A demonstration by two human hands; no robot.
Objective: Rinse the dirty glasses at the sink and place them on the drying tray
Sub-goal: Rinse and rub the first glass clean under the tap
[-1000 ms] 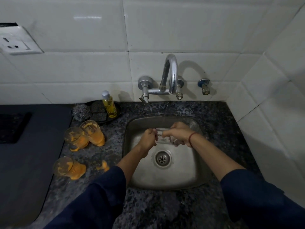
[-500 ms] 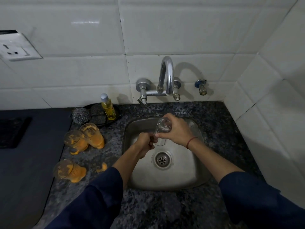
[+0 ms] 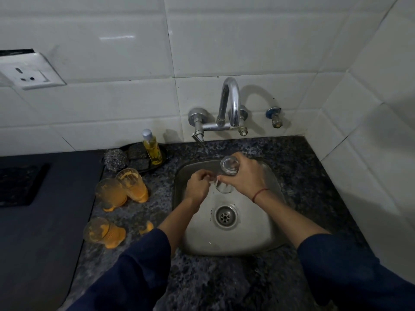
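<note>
Glass (image 3: 229,168): clear, turned bottom-up and tilted, base facing the camera, held over the back half of the sink (image 3: 258,232), below the tap (image 3: 231,102). Right hand (image 3: 244,178) wraps round the glass body, fingers curled tight, with a red thread (image 3: 259,194) on the wrist. Left hand (image 3: 197,187) has its fingers curled at the lower rim of the glass; can't tell if it pinches the rim or only touches it. Drain (image 3: 225,217) sits nearer the camera than both hands.

On the table (image 3: 224,283), left of the sink: three dirty glasses smeared orange. Two are touching each other (image 3: 132,185) (image 3: 110,194), the third (image 3: 98,230) is apart and nearer the camera. An orange blob (image 3: 147,227) lies just beside the left sleeve.

Behind them, a black dish (image 3: 165,157) holds a yellow soap bottle (image 3: 152,151) and dark pads, with a steel scrubber (image 3: 115,157) at its left edge. Wall socket (image 3: 29,72) sits on the tiles at far left.
</note>
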